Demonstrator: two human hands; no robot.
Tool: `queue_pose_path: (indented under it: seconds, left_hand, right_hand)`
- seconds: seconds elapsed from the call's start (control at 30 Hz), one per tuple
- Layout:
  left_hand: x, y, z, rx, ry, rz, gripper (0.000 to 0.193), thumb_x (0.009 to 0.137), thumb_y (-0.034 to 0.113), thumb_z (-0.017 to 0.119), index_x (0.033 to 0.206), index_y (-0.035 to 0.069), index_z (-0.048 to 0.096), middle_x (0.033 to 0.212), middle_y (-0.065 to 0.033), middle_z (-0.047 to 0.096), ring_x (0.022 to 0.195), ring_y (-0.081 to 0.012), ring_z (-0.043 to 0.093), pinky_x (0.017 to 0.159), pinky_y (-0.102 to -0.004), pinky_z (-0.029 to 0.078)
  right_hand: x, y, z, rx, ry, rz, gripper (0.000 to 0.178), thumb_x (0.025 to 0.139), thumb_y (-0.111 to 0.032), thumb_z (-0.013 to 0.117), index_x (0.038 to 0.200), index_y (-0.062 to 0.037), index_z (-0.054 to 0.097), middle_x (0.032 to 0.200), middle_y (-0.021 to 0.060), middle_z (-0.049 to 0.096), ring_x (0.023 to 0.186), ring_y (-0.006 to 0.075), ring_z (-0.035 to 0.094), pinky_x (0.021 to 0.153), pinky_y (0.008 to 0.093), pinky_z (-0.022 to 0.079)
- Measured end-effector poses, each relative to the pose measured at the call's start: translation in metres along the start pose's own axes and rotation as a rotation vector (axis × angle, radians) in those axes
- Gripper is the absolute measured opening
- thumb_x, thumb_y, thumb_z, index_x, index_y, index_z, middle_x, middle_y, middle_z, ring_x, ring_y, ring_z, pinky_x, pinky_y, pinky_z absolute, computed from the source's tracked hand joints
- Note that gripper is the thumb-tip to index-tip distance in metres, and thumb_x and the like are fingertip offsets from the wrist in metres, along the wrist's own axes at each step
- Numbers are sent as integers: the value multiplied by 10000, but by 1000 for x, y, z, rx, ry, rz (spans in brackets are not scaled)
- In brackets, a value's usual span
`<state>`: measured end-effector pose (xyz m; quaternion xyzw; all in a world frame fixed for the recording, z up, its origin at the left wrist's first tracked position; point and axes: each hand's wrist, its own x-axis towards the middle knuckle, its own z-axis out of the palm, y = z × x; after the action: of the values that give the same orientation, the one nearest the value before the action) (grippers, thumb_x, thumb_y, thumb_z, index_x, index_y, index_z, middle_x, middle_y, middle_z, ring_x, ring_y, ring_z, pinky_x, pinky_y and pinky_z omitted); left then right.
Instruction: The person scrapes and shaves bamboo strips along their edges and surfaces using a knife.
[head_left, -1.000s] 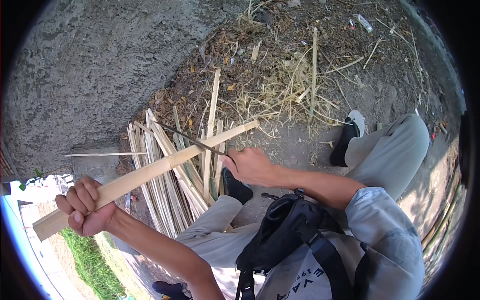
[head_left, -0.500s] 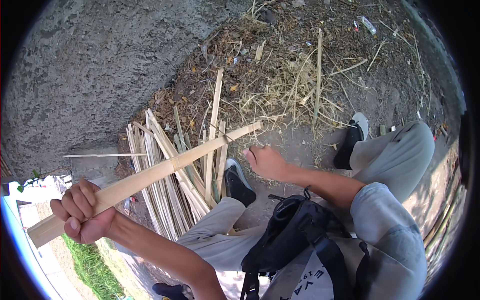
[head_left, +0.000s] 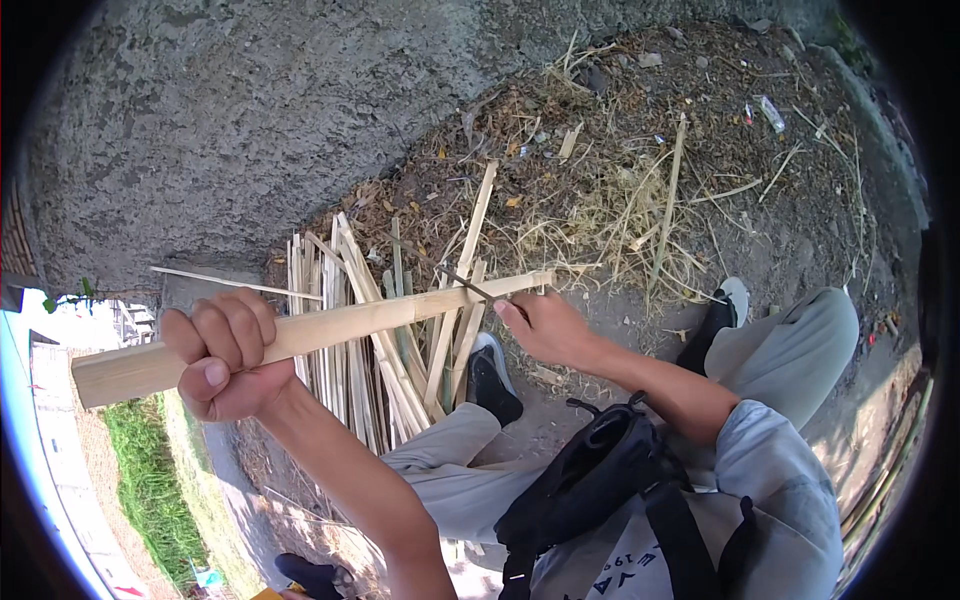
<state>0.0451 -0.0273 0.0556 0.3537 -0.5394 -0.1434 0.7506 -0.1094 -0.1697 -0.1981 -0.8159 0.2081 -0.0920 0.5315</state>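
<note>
Left hand point(head_left: 228, 350): closed firmly round the wooden strip point(head_left: 345, 325), near its left end. Right hand point(head_left: 545, 328): closed on the handle end of a dark knife point(head_left: 462, 279), blade lying across the strip. Change: strip lies more level than half a second ago, blade closer to its right end than a second ago; probably a shaving pass along the wood. Beyond: strip pile point(head_left: 398, 370), near black shoe point(head_left: 492, 385), far-right straw point(head_left: 620, 215).
</note>
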Motion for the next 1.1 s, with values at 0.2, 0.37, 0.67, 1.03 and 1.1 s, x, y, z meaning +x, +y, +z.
queue_pose_path:
  seconds: [0.2,0.37,0.67,1.03,1.1]
  left_hand:
    - [15,-12,37,-65,-151,-73,312,633,5,563,621,165,295,440,37,342,337,-56,250,357,-231,195]
    - [18,-17,63,-26,-227,-9,285,625,-7,545,617,143,303,441,18,332,335,-62,247,340,-240,188]
    - [10,-11,57,-108,-211,-58,260,610,-6,512,615,130,291,441,10,321,334,-67,242,332,-235,203]
    - [15,-18,50,-88,-171,-47,246,591,-8,492,621,124,286,446,-5,305,335,-80,209,328,-256,171]
    - [8,-20,46,-112,-110,-37,246,588,-8,491,619,125,287,440,4,300,326,-76,210,327,-253,174]
  right_hand:
    - [-20,-119,-76,98,-160,-140,482,982,-321,430,797,75,634,588,268,573,596,435,605,627,512,474]
    - [-29,-105,-64,119,-19,-180,469,988,-303,425,798,73,632,524,250,526,509,436,561,571,506,461]
    - [-55,-123,-65,-16,104,-246,431,974,-282,454,797,66,638,575,282,568,573,470,595,608,528,494]
    - [-39,-55,-35,49,65,-103,406,969,-276,457,831,63,632,578,281,561,560,472,574,608,523,486]
    - [-35,-78,-56,36,66,-166,425,969,-281,452,809,69,632,615,293,579,598,474,594,626,529,495]
